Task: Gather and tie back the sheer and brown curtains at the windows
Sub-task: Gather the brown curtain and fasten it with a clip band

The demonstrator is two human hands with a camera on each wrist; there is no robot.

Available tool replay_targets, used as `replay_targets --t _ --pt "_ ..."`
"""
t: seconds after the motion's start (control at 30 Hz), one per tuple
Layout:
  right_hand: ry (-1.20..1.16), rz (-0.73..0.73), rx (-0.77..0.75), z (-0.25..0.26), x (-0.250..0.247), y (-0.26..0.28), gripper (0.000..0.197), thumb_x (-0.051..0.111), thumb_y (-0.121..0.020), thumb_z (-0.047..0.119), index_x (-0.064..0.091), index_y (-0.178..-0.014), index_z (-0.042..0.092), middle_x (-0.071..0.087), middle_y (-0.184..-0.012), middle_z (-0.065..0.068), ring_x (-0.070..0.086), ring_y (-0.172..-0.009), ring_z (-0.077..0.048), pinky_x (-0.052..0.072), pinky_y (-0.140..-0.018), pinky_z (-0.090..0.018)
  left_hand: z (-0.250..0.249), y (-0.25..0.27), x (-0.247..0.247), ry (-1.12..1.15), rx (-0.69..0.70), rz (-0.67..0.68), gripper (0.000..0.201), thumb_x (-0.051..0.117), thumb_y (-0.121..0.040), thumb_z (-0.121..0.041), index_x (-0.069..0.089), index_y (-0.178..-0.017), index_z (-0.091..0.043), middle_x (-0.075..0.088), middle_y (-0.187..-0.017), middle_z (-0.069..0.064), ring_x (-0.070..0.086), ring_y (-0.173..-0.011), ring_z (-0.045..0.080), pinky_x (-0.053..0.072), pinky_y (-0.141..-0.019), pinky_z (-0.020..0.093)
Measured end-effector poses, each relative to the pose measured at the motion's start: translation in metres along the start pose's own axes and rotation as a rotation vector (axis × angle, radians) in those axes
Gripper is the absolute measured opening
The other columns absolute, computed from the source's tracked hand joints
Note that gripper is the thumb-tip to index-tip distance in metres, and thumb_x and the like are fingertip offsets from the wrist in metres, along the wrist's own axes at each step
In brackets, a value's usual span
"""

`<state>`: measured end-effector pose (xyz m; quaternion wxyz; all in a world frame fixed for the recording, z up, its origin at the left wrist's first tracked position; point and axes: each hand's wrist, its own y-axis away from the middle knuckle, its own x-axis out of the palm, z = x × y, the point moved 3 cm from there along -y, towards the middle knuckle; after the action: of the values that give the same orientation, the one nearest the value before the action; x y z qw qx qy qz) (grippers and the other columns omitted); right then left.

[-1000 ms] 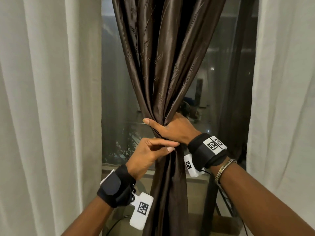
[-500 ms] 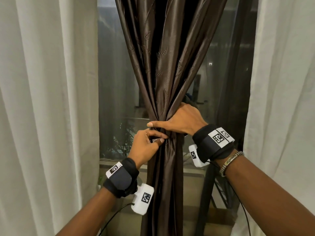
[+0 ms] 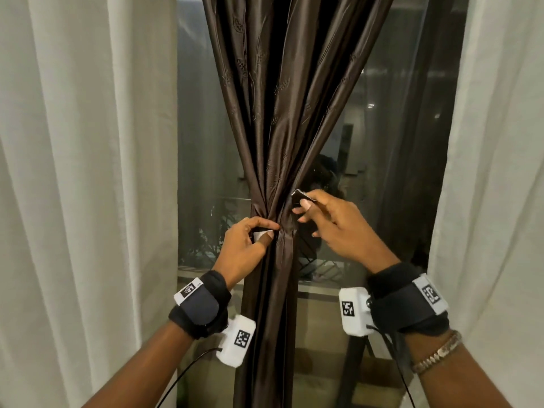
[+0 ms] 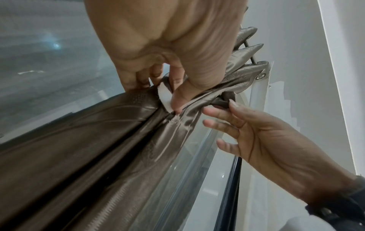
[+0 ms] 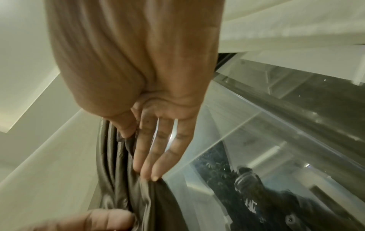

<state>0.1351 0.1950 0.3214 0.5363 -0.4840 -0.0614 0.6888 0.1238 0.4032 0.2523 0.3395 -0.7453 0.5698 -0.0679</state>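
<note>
- The brown curtain (image 3: 279, 113) hangs in the middle of the window, between two sheer curtains (image 3: 82, 172). It is gathered to a narrow waist, and its long axis runs straight up and down.
- The tie-back strap goes around this waist. Its two ends are on opposite sides of the bunch: the white-faced end (image 3: 263, 234) on the left, the dark end (image 3: 300, 197) on the right and a little higher.
- The left hand (image 3: 245, 248) is the one right at the waist. Its thumb and forefinger are closed on the white-faced end and press it against the fabric; the left wrist view shows the thumb (image 4: 183, 93) flat on the white patch.
- The right hand (image 3: 338, 228) is just beside the bunch on the right. Its thumb and forefinger pinch the dark end, and the other fingers are spread loosely and almost straight, with their tips near the folds.
- As I judge it, the dark end must travel left and slightly down, across the front of the bunch, to meet the white patch. The gap between the ends is small.
- If the left hand relaxes, the gathered folds will probably slide open.
</note>
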Motion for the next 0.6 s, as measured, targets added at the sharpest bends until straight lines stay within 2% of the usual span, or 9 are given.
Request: replay_targets --t 0.03,0.13,0.23,0.3,0.43,0.53,0.6 --pt "0.075 -0.068 -0.06 0.001 0.004 0.003 0.024 0.051 -0.113 0.033 0.07 -0.127 0.026 0.074 -0.119 0.009 0.072 -0.108 -0.007 0.063 -0.089 -0.04 -0.001 -0.001 0.001 0.006 -0.006 -0.001 0.018 0.071 -0.099 -0.012 0.082 -0.107 -0.024 0.078 -0.114 -0.008 0.071 -0.111 0.005 0.056 -0.107 0.038" --pt "0.283 -0.277 -0.212 0.004 0.013 0.013 0.027 0.062 -0.106 0.031 0.077 -0.125 0.019 0.061 -0.139 0.006 0.062 -0.124 -0.007 0.057 -0.1 -0.027 -0.001 -0.002 0.002 0.053 -0.029 0.011 0.017 0.071 -0.099 -0.013 0.082 -0.107 -0.023 0.08 -0.112 -0.01 0.073 -0.108 0.005 0.058 -0.105 0.036" --pt "0.341 -0.464 -0.376 0.012 0.016 0.021 0.022 0.072 -0.096 0.018 0.082 -0.113 0.01 0.068 -0.131 -0.007 0.067 -0.116 -0.017 0.056 -0.096 -0.023 -0.001 0.001 -0.001 0.087 -0.027 0.024 0.015 0.072 -0.099 -0.013 0.081 -0.105 -0.024 0.08 -0.108 -0.009 0.074 -0.103 0.006 0.058 -0.096 0.03" --pt "0.355 -0.53 -0.445 0.015 0.018 0.022 0.022 0.074 -0.092 0.015 0.082 -0.112 0.007 0.072 -0.126 -0.01 0.07 -0.11 -0.021 0.058 -0.093 -0.025 0.0 0.002 -0.002 0.09 -0.016 0.026 0.015 0.073 -0.099 -0.014 0.08 -0.103 -0.026 0.08 -0.106 -0.008 0.074 -0.101 0.009 0.059 -0.095 0.034" --pt "0.299 -0.502 -0.5 0.019 0.022 0.023 0.021 0.08 -0.092 0.015 0.084 -0.112 0.013 0.073 -0.113 -0.006 0.07 -0.097 -0.02 0.06 -0.083 -0.031 0.0 0.005 -0.002 0.125 -0.014 0.047 0.014 0.072 -0.099 -0.015 0.08 -0.104 -0.025 0.081 -0.105 -0.006 0.075 -0.103 0.013 0.06 -0.101 0.046" --pt "0.206 -0.407 -0.441 0.014 0.028 0.023 0.026 0.081 -0.095 0.018 0.082 -0.121 0.018 0.075 -0.097 0.001 0.07 -0.083 -0.012 0.06 -0.071 -0.032 0.0 0.007 -0.003 0.147 -0.007 0.059 0.014 0.071 -0.1 -0.013 0.08 -0.106 -0.023 0.081 -0.109 -0.005 0.075 -0.108 0.013 0.058 -0.105 0.048" --pt "-0.025 -0.317 -0.322 0.008 0.034 0.022 0.029 0.08 -0.096 0.012 0.081 -0.125 0.017 0.083 -0.107 0.002 0.078 -0.089 -0.009 0.066 -0.077 -0.034 0.0 0.008 -0.005 0.171 -0.014 0.077 0.014 0.071 -0.1 -0.013 0.079 -0.108 -0.021 0.081 -0.111 -0.004 0.075 -0.111 0.014 0.057 -0.106 0.049"
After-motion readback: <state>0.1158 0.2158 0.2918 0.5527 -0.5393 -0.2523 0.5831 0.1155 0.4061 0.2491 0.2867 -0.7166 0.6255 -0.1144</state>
